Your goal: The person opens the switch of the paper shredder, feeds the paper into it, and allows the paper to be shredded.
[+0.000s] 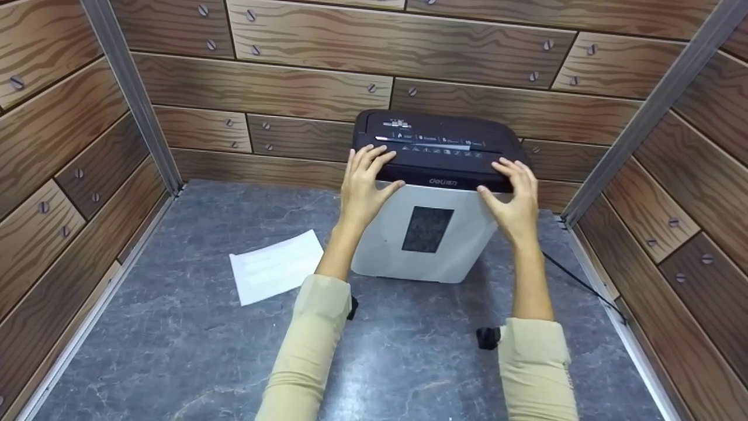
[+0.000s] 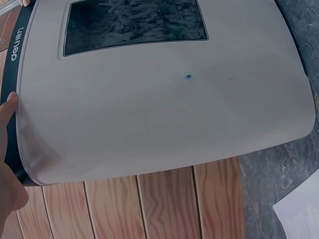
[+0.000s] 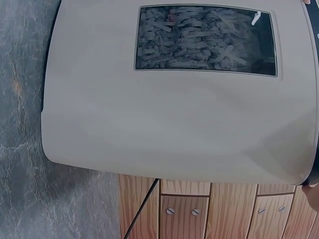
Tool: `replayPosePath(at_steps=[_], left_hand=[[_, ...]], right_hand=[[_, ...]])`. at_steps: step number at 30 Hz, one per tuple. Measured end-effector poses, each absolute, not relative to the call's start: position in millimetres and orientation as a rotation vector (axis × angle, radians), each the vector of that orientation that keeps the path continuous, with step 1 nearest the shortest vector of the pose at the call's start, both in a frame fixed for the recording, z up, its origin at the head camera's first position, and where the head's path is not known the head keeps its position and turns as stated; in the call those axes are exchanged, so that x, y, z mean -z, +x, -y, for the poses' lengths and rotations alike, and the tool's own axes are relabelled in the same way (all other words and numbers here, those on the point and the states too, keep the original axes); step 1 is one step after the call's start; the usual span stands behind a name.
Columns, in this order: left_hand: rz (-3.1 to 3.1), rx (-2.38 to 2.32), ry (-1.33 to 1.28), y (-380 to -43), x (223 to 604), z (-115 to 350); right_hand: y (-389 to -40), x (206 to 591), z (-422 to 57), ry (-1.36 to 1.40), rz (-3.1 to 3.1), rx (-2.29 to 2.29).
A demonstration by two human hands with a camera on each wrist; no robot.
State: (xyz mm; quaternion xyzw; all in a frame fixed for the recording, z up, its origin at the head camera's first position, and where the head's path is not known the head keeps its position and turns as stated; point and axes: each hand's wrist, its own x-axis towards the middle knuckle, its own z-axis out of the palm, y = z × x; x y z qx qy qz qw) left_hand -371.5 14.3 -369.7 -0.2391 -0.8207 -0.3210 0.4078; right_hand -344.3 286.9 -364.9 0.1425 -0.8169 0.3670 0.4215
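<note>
A paper shredder (image 1: 432,234) with a light grey bin and a black top (image 1: 444,131) stands upright near the back wall. My left hand (image 1: 363,190) grips the top's front left edge, its fingers over the upper face and its thumb at the front. On the front right corner my right hand (image 1: 517,196) holds the same edge in a like way. Paper strips lie behind the bin's dark window (image 3: 204,40), seen in the right wrist view. The left wrist view shows the left thumb (image 2: 9,107) against the black rim.
A white sheet of paper (image 1: 277,266) lies on the grey marbled surface (image 1: 175,327), left of the shredder. To the right, a black cord (image 1: 584,283) runs toward the side wall. Wood-patterned panels (image 1: 310,88) enclose the back and sides.
</note>
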Motion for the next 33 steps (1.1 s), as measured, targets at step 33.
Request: replayPosePath(at_steps=[33], left_hand=[[2.05,0.789,-0.596,-373.5,370.6,-16.9]], right_hand=[[-342.9,364.9,-288.5,0.339,2.086,-0.882]])
